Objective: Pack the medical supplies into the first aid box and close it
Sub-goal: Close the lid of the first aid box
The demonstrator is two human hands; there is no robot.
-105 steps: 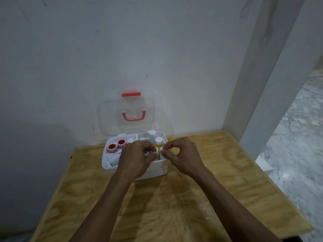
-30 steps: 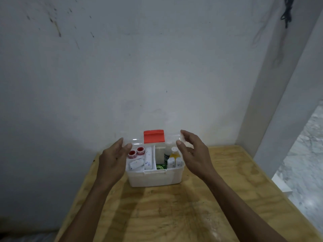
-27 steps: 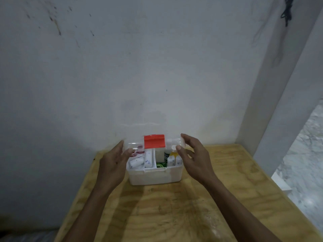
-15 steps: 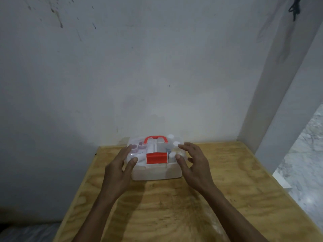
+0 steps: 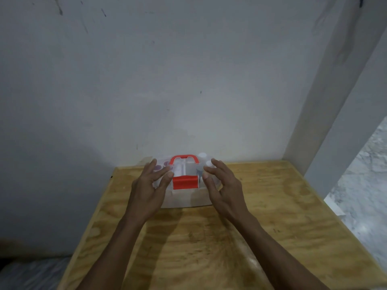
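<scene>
A: Where does the first aid box (image 5: 184, 197) sit?

B: At twelve o'clock on the wooden worktop (image 5: 272, 206), pushed close to the wall. Its clear lid (image 5: 186, 167) is down over the body, and the supplies show only as pale and purplish shapes through the plastic, so I judge the packing done.

A: Why are both hands up there, then?

B: For the closing, I think. The red latch (image 5: 185, 182) hangs at the lid's six o'clock edge, over the front wall, and the red carry handle (image 5: 184, 159) lies just behind it. Whether the latch has snapped home I cannot tell.

A: How is the left hand (image 5: 149, 189) posed?

B: At the box's nine o'clock, palm turned inward, fingers spread and bent over the lid's corner, thumb tip just beside the latch. It is loose, not gripping anything.

A: And the right hand (image 5: 223, 187)?

B: Mirrored at three o'clock, fingers curled over the lid, thumb near the latch's other side, also unclenched with nothing held. Both forearms run in from six o'clock, so the thumbs are well placed to press the latch flat.
</scene>
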